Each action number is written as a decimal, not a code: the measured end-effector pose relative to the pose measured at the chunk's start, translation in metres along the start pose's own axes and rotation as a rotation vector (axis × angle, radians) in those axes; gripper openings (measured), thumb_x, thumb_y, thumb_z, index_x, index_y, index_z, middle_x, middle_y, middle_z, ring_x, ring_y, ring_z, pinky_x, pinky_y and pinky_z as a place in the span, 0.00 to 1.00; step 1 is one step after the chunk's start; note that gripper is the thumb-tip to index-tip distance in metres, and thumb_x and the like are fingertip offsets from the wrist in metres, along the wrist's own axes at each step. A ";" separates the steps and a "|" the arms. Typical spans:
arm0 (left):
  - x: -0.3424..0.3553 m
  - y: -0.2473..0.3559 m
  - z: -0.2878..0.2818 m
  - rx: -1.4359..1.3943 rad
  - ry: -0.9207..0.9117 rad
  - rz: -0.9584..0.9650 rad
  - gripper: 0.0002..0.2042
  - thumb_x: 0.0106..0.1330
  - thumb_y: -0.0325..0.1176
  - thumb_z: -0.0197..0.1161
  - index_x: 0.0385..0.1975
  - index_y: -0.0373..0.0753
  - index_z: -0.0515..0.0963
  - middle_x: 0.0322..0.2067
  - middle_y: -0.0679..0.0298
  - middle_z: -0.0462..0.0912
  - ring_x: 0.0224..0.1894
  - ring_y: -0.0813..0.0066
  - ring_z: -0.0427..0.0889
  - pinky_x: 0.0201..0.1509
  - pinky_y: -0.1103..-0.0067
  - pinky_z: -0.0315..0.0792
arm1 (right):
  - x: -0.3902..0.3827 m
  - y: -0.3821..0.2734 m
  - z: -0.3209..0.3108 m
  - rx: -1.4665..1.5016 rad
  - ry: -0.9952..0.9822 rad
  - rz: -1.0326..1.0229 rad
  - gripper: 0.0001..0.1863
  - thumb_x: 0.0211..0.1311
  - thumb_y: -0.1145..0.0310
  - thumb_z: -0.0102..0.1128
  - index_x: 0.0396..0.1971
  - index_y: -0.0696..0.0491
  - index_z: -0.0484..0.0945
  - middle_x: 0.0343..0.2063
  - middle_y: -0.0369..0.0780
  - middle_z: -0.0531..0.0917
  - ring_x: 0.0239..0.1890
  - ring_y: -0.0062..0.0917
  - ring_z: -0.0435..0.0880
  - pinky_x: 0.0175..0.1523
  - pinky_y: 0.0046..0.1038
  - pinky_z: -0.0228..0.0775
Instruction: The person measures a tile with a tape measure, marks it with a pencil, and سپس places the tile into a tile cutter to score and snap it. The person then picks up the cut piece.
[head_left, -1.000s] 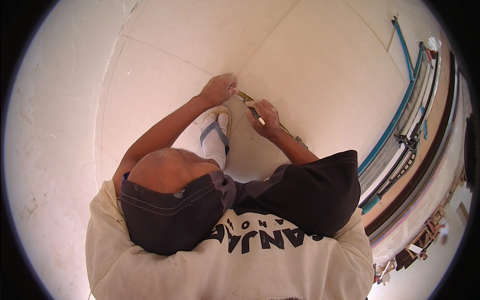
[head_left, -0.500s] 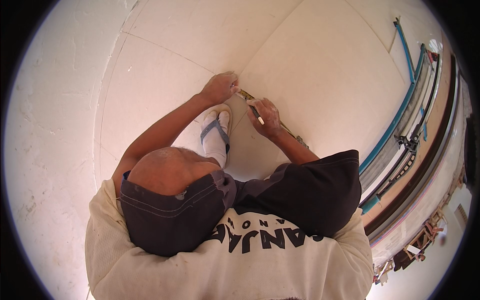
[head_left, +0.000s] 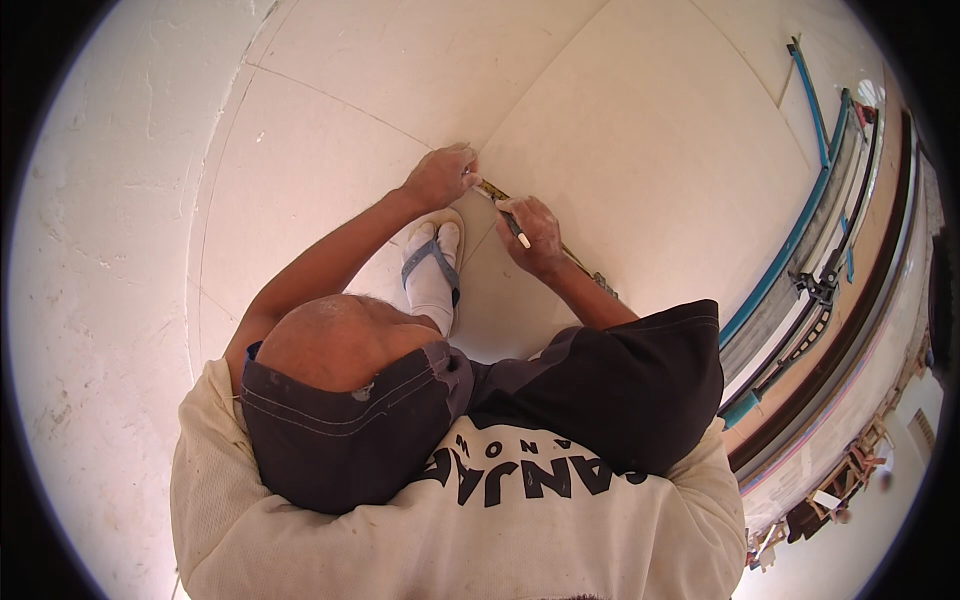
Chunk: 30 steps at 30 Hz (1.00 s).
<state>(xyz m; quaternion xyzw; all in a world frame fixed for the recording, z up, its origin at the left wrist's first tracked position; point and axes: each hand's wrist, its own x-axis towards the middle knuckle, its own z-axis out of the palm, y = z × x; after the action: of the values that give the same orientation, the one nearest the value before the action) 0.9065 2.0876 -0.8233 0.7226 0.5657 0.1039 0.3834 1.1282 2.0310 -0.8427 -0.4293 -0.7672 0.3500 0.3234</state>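
My left hand [head_left: 443,177] is closed, its fingers pinching the end of a yellow tape measure blade [head_left: 490,189] down at the tiles. The blade slants away under my right hand [head_left: 532,232], and the tape reappears past that wrist, where a dark part of the tape measure [head_left: 604,284] shows beside my forearm. Between the fingers of my closed right hand is a dark pen [head_left: 516,230] with a pale rear end. Its tip points down toward the blade near the left fingers; whether it touches the tile I cannot tell.
Large pale floor tiles [head_left: 640,160] meet in thin joints around the hands. My foot in a blue-strapped sandal [head_left: 432,262] stands just below them. A whitish wall [head_left: 110,250] rises at left. A long blue-railed tile cutter [head_left: 775,280] lies at right, with wooden pieces [head_left: 860,470] farther off.
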 end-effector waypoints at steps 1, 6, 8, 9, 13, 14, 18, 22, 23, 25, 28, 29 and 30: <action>0.000 0.000 0.000 0.003 -0.001 -0.005 0.08 0.61 0.31 0.66 0.32 0.34 0.75 0.34 0.53 0.79 0.38 0.55 0.82 0.44 0.67 0.75 | 0.000 0.000 0.000 0.002 -0.003 -0.002 0.12 0.52 0.75 0.65 0.38 0.53 0.78 0.29 0.44 0.79 0.33 0.40 0.79 0.40 0.40 0.71; 0.001 0.002 -0.001 0.006 0.004 0.006 0.08 0.61 0.31 0.66 0.32 0.33 0.75 0.34 0.53 0.79 0.38 0.55 0.82 0.44 0.67 0.75 | 0.002 0.000 -0.001 0.027 0.004 -0.072 0.12 0.52 0.75 0.65 0.38 0.53 0.78 0.28 0.43 0.79 0.33 0.39 0.79 0.40 0.41 0.71; 0.001 0.003 -0.002 0.005 0.004 0.009 0.08 0.61 0.31 0.66 0.32 0.33 0.75 0.34 0.53 0.79 0.38 0.55 0.82 0.44 0.67 0.75 | 0.001 -0.001 -0.001 0.061 0.039 -0.060 0.11 0.52 0.75 0.65 0.37 0.53 0.78 0.28 0.42 0.79 0.33 0.39 0.79 0.40 0.41 0.70; 0.000 0.004 -0.003 0.002 0.004 0.010 0.08 0.61 0.31 0.65 0.32 0.34 0.75 0.35 0.53 0.79 0.38 0.55 0.82 0.44 0.67 0.75 | 0.001 -0.001 -0.001 0.037 0.029 -0.039 0.11 0.52 0.75 0.65 0.37 0.53 0.78 0.28 0.41 0.79 0.33 0.39 0.79 0.40 0.41 0.70; -0.001 0.006 -0.003 0.009 0.000 -0.004 0.09 0.62 0.32 0.65 0.32 0.34 0.75 0.35 0.53 0.79 0.39 0.55 0.82 0.45 0.67 0.75 | 0.001 0.000 -0.001 0.033 -0.013 -0.054 0.11 0.52 0.76 0.65 0.37 0.53 0.79 0.28 0.41 0.79 0.32 0.38 0.79 0.40 0.40 0.70; -0.001 0.006 -0.003 0.000 -0.002 -0.012 0.09 0.61 0.32 0.65 0.32 0.34 0.75 0.35 0.53 0.79 0.39 0.54 0.81 0.45 0.66 0.75 | 0.001 0.000 -0.002 0.056 -0.002 -0.084 0.11 0.52 0.76 0.64 0.37 0.53 0.79 0.28 0.42 0.79 0.32 0.38 0.79 0.39 0.40 0.70; -0.003 0.004 -0.001 -0.011 0.000 -0.024 0.09 0.60 0.33 0.65 0.32 0.36 0.74 0.36 0.54 0.78 0.40 0.53 0.80 0.46 0.65 0.74 | -0.006 0.001 -0.014 0.048 0.038 -0.057 0.12 0.51 0.76 0.65 0.38 0.53 0.78 0.29 0.43 0.79 0.32 0.39 0.78 0.38 0.39 0.68; -0.005 0.005 -0.005 0.019 -0.028 -0.034 0.09 0.64 0.34 0.64 0.34 0.36 0.75 0.37 0.55 0.79 0.40 0.56 0.82 0.46 0.67 0.75 | -0.027 -0.001 -0.045 -0.172 -0.015 0.013 0.19 0.53 0.70 0.67 0.45 0.54 0.74 0.37 0.46 0.78 0.40 0.42 0.77 0.45 0.42 0.66; -0.006 0.007 -0.007 0.026 -0.024 -0.020 0.09 0.64 0.34 0.64 0.34 0.36 0.75 0.37 0.56 0.78 0.40 0.56 0.81 0.46 0.67 0.75 | -0.035 -0.003 -0.052 -0.226 -0.046 0.034 0.22 0.53 0.68 0.68 0.48 0.54 0.73 0.40 0.47 0.77 0.43 0.43 0.76 0.47 0.43 0.65; -0.007 0.010 -0.012 0.037 -0.025 -0.009 0.09 0.65 0.35 0.63 0.34 0.37 0.74 0.37 0.57 0.78 0.39 0.57 0.81 0.45 0.67 0.75 | -0.052 -0.007 -0.063 -0.323 -0.117 0.047 0.28 0.53 0.64 0.69 0.53 0.54 0.69 0.45 0.49 0.74 0.48 0.45 0.73 0.51 0.46 0.62; -0.002 0.019 -0.019 0.008 -0.010 0.075 0.08 0.66 0.34 0.62 0.34 0.37 0.74 0.36 0.58 0.76 0.38 0.57 0.81 0.44 0.67 0.74 | -0.072 -0.008 -0.069 -0.464 -0.145 0.081 0.34 0.53 0.61 0.69 0.58 0.55 0.66 0.48 0.51 0.72 0.52 0.47 0.70 0.55 0.49 0.59; -0.001 0.022 -0.021 -0.014 -0.014 0.085 0.08 0.66 0.34 0.62 0.34 0.36 0.74 0.36 0.58 0.76 0.38 0.57 0.81 0.44 0.67 0.74 | -0.077 -0.008 -0.069 -0.509 -0.135 0.092 0.35 0.52 0.61 0.69 0.59 0.55 0.65 0.49 0.51 0.71 0.52 0.48 0.69 0.56 0.49 0.58; 0.001 0.025 -0.021 -0.036 -0.022 0.088 0.08 0.66 0.34 0.62 0.34 0.36 0.73 0.36 0.58 0.76 0.38 0.57 0.81 0.44 0.66 0.74 | -0.084 -0.008 -0.071 -0.542 -0.117 0.133 0.34 0.53 0.61 0.69 0.58 0.55 0.65 0.48 0.51 0.72 0.52 0.48 0.70 0.56 0.49 0.59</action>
<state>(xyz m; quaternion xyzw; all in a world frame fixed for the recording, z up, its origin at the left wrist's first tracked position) 0.9131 2.0956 -0.7921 0.7410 0.5271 0.1229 0.3974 1.2168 1.9722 -0.8143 -0.5285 -0.8204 0.1767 0.1285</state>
